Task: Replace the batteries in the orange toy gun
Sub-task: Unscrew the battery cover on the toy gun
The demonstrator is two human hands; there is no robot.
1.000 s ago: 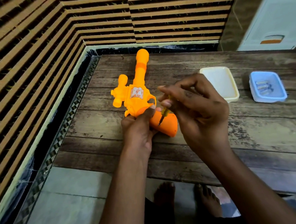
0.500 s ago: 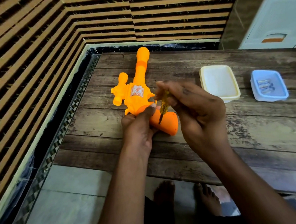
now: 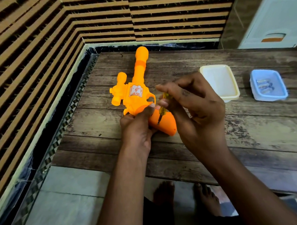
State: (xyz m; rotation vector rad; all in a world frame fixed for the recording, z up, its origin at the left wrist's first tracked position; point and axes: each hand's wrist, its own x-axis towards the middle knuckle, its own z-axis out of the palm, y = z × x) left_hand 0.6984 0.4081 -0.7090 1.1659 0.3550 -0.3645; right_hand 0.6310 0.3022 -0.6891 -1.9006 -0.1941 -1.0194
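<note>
At frame centre, the left hand (image 3: 136, 125) grips the orange toy gun (image 3: 136, 95) steady on the bench (image 3: 248, 133) while the right hand's (image 3: 195, 110) fingers pinch a small screwdriver (image 3: 163, 106), its tip on the grip's screw.

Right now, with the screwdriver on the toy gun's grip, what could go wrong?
1. The screwdriver tip sits on a small screw in the orange toy gun; it may slip and gouge the plastic.
2. The left hand grips right beside the tip, so a slip could jab its fingers.
3. A freed screw could roll off the wooden table; the cream tray stands nearby.
</note>
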